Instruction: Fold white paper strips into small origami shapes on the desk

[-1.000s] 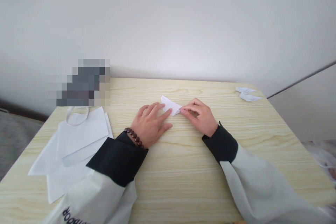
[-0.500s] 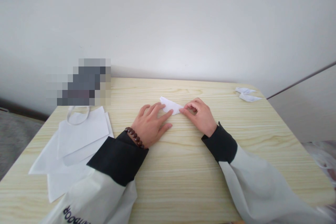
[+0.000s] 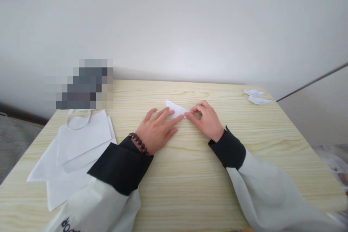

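Observation:
A small folded piece of white paper (image 3: 177, 110) lies near the middle of the wooden table, tapering to a point on the right. My left hand (image 3: 155, 129) rests over its left and near side with fingers stretched out, their tips pressing on the paper. At the right tip, my right hand (image 3: 208, 120) pinches the paper between thumb and forefinger. The left forefinger's tip almost meets the right thumb. My fingers cover part of the paper's near edge.
Several white paper sheets (image 3: 84, 139) lie overlapping at the left, a pale ring (image 3: 68, 120) on top. Behind them is a dark pixelated object (image 3: 84, 83). Two folded white paper pieces (image 3: 258, 100) lie at the far right corner. A white wall (image 3: 179, 25) borders the table's back.
My left forefinger has slid right along the paper toward its tip. My right hand keeps its pinch at nearly the same place. The view has shifted slightly.

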Motion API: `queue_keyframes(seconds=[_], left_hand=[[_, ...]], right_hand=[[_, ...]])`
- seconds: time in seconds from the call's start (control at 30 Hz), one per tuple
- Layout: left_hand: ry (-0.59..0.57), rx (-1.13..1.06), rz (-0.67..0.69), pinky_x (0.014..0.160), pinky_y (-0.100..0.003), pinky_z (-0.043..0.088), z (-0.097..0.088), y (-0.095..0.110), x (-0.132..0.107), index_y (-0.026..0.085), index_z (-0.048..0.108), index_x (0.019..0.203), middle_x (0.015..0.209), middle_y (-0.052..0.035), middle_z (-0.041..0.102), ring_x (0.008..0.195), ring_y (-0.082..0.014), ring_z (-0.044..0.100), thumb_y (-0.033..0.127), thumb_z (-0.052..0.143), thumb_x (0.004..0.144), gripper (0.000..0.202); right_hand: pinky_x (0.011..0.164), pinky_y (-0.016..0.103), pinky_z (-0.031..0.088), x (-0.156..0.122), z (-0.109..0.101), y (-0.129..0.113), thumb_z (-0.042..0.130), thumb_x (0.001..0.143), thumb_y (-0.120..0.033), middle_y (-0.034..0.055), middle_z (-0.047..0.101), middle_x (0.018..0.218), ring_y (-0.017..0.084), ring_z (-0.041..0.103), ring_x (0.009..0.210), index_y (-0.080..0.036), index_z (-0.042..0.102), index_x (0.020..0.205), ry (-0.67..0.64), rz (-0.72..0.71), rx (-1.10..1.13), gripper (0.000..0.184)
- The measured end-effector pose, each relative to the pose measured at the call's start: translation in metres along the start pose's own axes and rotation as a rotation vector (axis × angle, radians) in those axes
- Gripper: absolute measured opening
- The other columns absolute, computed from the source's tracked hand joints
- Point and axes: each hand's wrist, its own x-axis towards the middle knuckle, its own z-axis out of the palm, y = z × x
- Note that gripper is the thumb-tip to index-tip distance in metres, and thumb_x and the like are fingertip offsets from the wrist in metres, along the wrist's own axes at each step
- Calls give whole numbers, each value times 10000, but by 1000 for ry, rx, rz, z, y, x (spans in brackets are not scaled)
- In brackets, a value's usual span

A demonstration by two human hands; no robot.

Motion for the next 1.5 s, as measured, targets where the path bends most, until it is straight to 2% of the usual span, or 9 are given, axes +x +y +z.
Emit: queue_keyframes(seconds=[0.2, 0.57, 1.2, 1.37, 1.5], left_hand=[[5, 1, -2, 1027, -483, 326, 1, 0, -1, 306, 542, 1237, 1279, -74, 547, 1233, -257, 453, 335, 418, 911, 350], [28, 1, 4, 1014, -484, 341, 0, 1, 0, 330, 560, 1220, 1246, -77, 562, 1164, -258, 506, 327, 449, 898, 341], [14, 12, -2, 1012, -493, 338, -1, 3, 1, 301, 573, 1206, 1246, -86, 559, 1197, -269, 475, 321, 422, 904, 339], [-8, 29, -23, 1018, -481, 330, -1, 5, 2, 307, 552, 1228, 1250, -76, 559, 1210, -258, 461, 324, 405, 908, 353], [6, 19, -18, 1015, -487, 333, -1, 6, 1, 315, 539, 1241, 1247, -81, 560, 1204, -263, 467, 322, 414, 904, 360]], right_hand=[[681, 307, 418, 0, 1, -1, 607, 793, -373, 31, 540, 783, 164, 532, 736, -192, 606, 694, 21, 7, -19, 206], [685, 317, 415, 0, 2, 1, 577, 807, -361, 36, 545, 770, 168, 523, 715, -192, 584, 662, 10, -10, -33, 223], [720, 340, 403, 1, 2, 1, 557, 822, -345, 42, 550, 755, 193, 528, 757, -197, 548, 650, -8, -31, -90, 227], [738, 339, 419, 0, 2, 1, 597, 790, -355, 46, 552, 841, 196, 541, 807, -200, 558, 751, 2, -36, -32, 164], [762, 362, 425, -1, 0, 2, 632, 749, -384, 55, 531, 913, 214, 532, 858, -203, 548, 848, -13, -36, -23, 223]])
